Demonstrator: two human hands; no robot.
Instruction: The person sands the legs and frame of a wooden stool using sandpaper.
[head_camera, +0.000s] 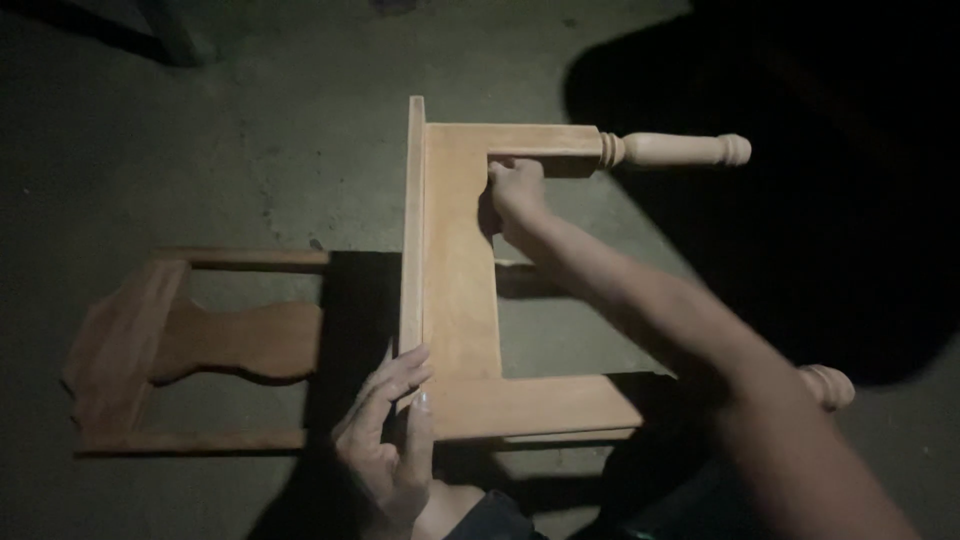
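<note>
While the left hand (388, 440) lies flat with its fingers (405, 372) stretched along the near end of a thin, pale wooden top board standing on edge (414, 225), the right hand (517, 190) is closed in a loose fist, pressed into the inner corner where the wide apron panel (460, 270) meets the far leg. Whether that fist grips a small tool or fastener cannot be told; nothing shows between the fingers.

Both hands rest on the same thing: a light-coloured unfinished wooden table frame (470, 300) lying on its side on the floor. Just beyond the right hand, the far leg (620, 148) runs away to the right and ends in a turned, rounded foot. Nearer the person, under the right forearm, the second leg (540, 402) runs the same way, its turned foot (830, 385) showing past the arm.

As a judgement, the assembly looks well advanced on this side: top board, apron and two legs sit squarely joined, with no open gaps visible. What seems left is the other side, since only two legs can be seen here.

To the left of the left hand, apart from the frame, lies a darker reddish wooden chair-back piece with a curved centre splat (200, 345), flat on the grey concrete floor (250, 120), untouched. Deep shadow covers the area beyond the right hand.
</note>
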